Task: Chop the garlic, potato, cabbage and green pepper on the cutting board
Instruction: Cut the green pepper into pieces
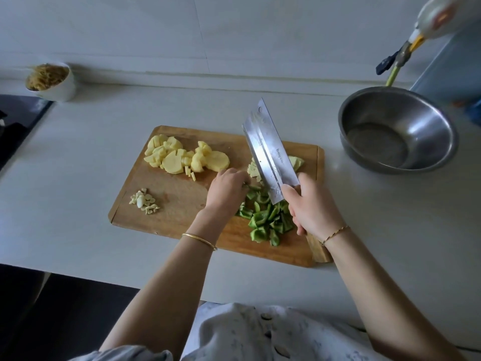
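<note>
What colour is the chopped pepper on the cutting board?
The pepper is green; head view shows it best.

The blade of the broad steel cleaver (270,152) covers the middle of the pale green cabbage pieces (296,161) at the far right end of the rectangular wooden cutting board (182,201). The right hand (311,207) hides all of the cleaver's wooden handle (318,250) but the butt. The left hand (227,190) curls its fingertips out of sight over the board, and beyond the board's far right corner a blurred white-and-orange object (440,16) is cut off by the edge.

left hand (227,190): palm down, fingers curled | right hand (311,209): fist gripping knife (270,152) handle, blade raised
</note>
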